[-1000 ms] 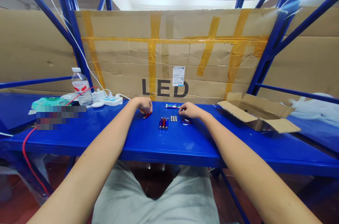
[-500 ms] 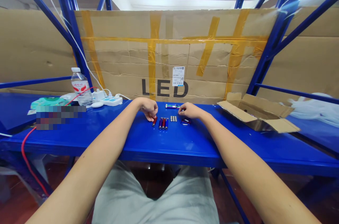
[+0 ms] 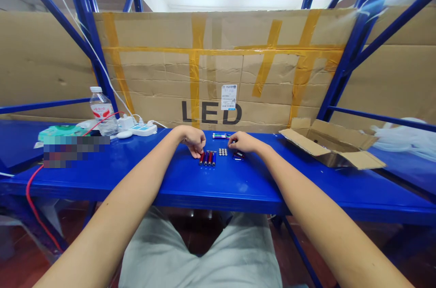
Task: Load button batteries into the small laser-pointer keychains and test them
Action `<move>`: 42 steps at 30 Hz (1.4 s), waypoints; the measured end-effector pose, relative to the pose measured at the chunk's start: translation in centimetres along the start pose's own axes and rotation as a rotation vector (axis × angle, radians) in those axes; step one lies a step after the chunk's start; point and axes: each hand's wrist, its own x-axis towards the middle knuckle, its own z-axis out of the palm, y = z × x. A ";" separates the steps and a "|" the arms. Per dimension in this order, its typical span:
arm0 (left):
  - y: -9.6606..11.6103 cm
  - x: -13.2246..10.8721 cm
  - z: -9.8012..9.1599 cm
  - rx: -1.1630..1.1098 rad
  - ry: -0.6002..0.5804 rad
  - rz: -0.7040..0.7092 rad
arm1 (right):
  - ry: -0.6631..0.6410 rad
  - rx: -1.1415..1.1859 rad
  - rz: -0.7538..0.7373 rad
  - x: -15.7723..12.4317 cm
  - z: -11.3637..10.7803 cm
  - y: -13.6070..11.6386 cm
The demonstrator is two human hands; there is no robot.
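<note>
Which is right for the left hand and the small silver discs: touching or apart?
Apart. In the head view, the row of red and blue tubes lies between the left hand and the silver discs.

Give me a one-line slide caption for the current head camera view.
Left hand touching the leftmost red tube in a row of four; right hand beside silver discs on a blue table.

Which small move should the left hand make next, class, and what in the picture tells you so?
Probably letting go of the leftmost tube, because the left hand is at its far end while it lies on the table, beside the other three tubes and roughly in line with them.
</note>
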 end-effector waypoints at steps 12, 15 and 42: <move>0.6 -0.4 0.6 -0.036 0.021 -0.022 | -0.004 0.007 0.006 -0.1 0.0 -0.2; 0.6 -0.5 0.6 -0.048 0.030 -0.029 | -0.011 -0.001 0.007 -0.1 0.0 -0.3; 4.3 2.5 5.4 0.255 0.836 0.773 | 0.047 1.123 0.065 -0.1 0.1 -1.8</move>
